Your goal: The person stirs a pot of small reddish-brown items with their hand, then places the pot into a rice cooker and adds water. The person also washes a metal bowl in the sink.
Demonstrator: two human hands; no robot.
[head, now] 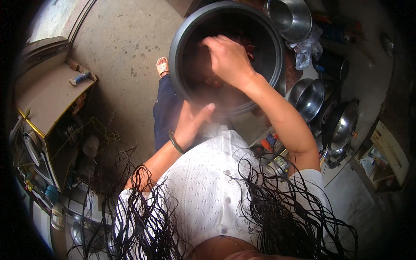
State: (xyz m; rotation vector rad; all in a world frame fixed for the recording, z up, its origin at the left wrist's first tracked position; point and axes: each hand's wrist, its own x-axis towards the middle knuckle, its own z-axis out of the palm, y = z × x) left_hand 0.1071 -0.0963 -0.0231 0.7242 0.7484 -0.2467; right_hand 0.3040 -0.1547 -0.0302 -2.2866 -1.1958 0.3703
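A large dark round pot [178, 48] lies before me, with several reddish-brown pieces [249, 50] on its dark inside; what they are I cannot tell. Over the pot's opening is my right hand [227, 60], its fingers bent and pointing left; their tips are partly hidden, and whether they hold anything does not show. My left hand [195, 123], with a bangle on its wrist, is at the pot's near rim, thumb raised and apart from the fingers. The fingers are partly hidden by the rim and haze, so their hold is unclear.
Metal pots [289, 19], a clear plastic bag [304, 53], a metal bowl [308, 97] and a domed metal lid [343, 126] crowd the right side. At left stands a cabinet [48, 94] with a small blue tube [79, 78] on top. Bare concrete floor [123, 42] shows between cabinet and pot.
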